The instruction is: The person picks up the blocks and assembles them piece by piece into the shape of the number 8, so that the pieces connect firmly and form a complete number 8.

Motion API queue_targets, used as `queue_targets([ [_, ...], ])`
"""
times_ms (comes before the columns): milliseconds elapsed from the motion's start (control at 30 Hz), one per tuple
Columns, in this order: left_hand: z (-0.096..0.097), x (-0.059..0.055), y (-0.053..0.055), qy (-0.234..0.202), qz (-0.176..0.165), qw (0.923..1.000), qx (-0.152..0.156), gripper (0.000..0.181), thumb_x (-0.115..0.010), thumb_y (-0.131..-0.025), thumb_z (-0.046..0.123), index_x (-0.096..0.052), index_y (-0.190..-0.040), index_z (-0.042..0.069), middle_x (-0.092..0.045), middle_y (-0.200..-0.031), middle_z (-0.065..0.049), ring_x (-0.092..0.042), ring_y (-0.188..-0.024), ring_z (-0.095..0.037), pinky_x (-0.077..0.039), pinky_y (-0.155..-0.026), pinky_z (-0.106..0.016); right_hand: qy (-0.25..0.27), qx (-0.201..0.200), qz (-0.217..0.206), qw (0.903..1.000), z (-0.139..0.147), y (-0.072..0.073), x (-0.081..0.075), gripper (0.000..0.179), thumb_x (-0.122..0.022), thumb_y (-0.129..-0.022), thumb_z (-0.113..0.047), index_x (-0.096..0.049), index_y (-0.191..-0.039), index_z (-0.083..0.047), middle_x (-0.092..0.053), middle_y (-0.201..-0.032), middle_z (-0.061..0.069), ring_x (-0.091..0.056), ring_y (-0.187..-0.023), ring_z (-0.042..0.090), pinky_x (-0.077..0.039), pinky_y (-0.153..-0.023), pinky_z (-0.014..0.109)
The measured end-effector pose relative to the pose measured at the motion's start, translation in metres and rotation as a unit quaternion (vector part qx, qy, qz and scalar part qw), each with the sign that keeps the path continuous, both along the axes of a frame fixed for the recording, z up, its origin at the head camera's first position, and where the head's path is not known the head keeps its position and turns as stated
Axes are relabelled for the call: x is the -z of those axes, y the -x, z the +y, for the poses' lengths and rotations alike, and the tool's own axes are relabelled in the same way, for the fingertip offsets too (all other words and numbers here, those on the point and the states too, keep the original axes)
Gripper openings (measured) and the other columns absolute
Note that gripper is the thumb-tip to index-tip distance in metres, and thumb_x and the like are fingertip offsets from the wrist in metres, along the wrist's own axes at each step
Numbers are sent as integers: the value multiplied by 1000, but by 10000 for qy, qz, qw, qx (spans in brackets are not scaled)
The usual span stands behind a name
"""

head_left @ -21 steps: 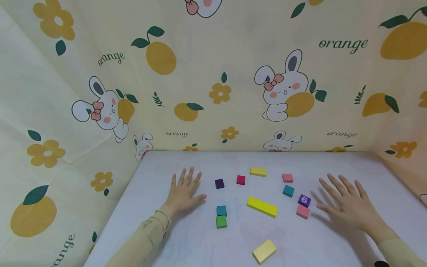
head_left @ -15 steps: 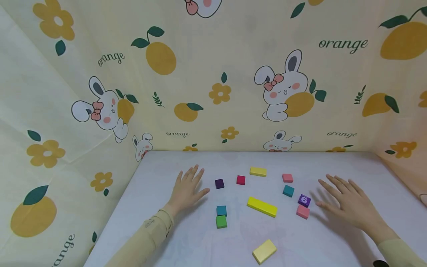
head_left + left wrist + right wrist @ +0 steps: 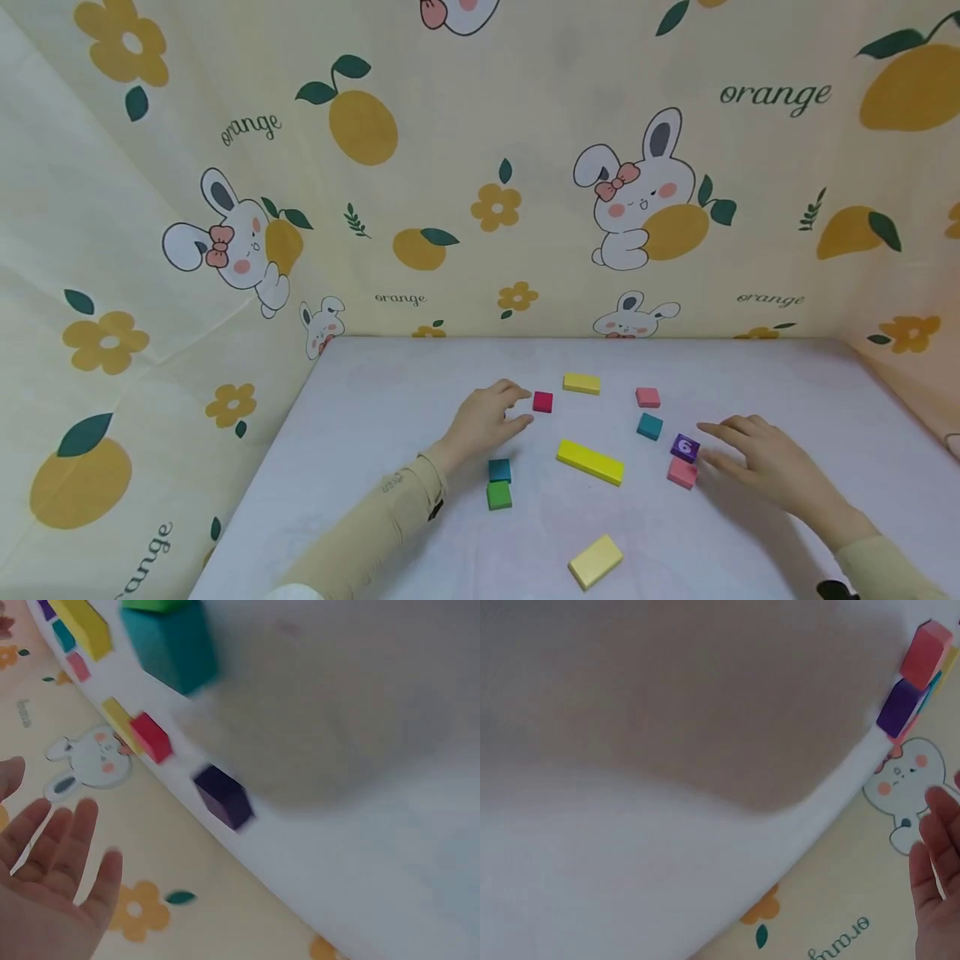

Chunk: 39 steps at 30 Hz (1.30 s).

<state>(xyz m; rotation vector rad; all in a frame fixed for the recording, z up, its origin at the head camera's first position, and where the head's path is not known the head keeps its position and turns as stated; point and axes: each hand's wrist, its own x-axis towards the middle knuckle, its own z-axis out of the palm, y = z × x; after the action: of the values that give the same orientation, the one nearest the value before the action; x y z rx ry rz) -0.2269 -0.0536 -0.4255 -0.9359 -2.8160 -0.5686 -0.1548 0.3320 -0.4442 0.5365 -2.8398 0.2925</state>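
Note:
My left hand (image 3: 480, 423) reaches over the far middle of the table, fingers bent a little and thumb apart, its fingertips just left of a red block (image 3: 542, 402). In the head view it covers nearly all of a dark purple block (image 3: 223, 796), which shows whole in the left wrist view. Nothing is between its fingers. My right hand (image 3: 776, 471) hovers with loosely bent fingers, holding nothing. Its fingertips are right beside a purple block marked 6 (image 3: 685, 448). A pink block (image 3: 682, 473) lies against that one on the near side.
A long yellow block (image 3: 589, 462) lies mid-table. Nearer sits a pale yellow block (image 3: 596, 562). A blue block (image 3: 499, 470) and a green block (image 3: 498, 495) adjoin at left. Farther back are a yellow block (image 3: 582, 383), another pink block (image 3: 648, 397) and a teal block (image 3: 649, 427). A printed curtain (image 3: 450, 192) rises behind.
My left hand has moved right, over the dark purple block and toward the red one, its fingers bending. My right hand has shifted slightly left and nearer, fingers drawn closer together.

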Motion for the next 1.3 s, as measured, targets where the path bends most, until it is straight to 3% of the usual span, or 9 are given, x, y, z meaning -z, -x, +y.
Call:
queue_targets([
  [100,14,1,0,-32,-301,9994,193,34,-62,-89,33,-62,-118,15,-64,-112,0,-64,-88,-13,-49,-73,-18,-98,-84,-166,9998,-3,1,-1,35,-68,-82,-34,-67,-110,-13,-65,-94,0,-56,-89,20,-49,-77,44],
  [267,31,5,1,400,-310,9976,477,31,-63,-88,35,-65,-114,18,-67,-104,4,-61,-89,-9,-45,-77,-21,-136,-32,-450,9989,-7,1,2,32,-69,-81,-36,-70,-104,-13,-62,-87,-6,-54,-82,13,-49,-71,37],
  [467,41,18,5,923,-704,9916,565,32,-66,-85,37,-67,-113,21,-66,-99,7,-57,-89,-7,-39,-72,-19,-106,41,-580,9983,-9,0,8,25,-70,-79,-39,-71,-93,-17,-60,-83,-10,-52,-79,9,-48,-69,33],
  [633,48,27,7,1092,-815,9888,605,32,-67,-83,37,-67,-112,23,-66,-101,9,-58,-90,-4,-39,-74,-20,-102,91,-587,9982,-9,1,10,24,-71,-78,-40,-69,-88,-18,-59,-82,-9,-52,-78,10,-48,-68,34],
  [833,54,33,6,1282,-715,9871,641,22,-66,-85,32,-70,-106,26,-67,-99,12,-58,-85,-1,-40,-76,-23,-68,189,-879,9959,-8,2,11,29,-70,-78,-44,-68,-90,-18,-59,-83,-7,-53,-79,12,-49,-69,36],
  [1033,58,35,5,1598,-394,9844,623,23,-66,-85,33,-68,-106,25,-65,-95,11,-57,-83,-2,-41,-71,-22,-70,193,-1268,9917,-8,1,12,29,-70,-77,-44,-67,-90,-18,-58,-83,-7,-51,-79,12,-48,-68,35],
  [1300,58,37,4,1758,-388,9822,529,23,-65,-85,36,-68,-105,25,-63,-93,11,-55,-80,-2,-40,-70,-20,-97,101,-1313,9913,-10,1,14,29,-71,-76,-45,-68,-89,-19,-60,-83,-9,-52,-78,10,-48,-68,33],
])
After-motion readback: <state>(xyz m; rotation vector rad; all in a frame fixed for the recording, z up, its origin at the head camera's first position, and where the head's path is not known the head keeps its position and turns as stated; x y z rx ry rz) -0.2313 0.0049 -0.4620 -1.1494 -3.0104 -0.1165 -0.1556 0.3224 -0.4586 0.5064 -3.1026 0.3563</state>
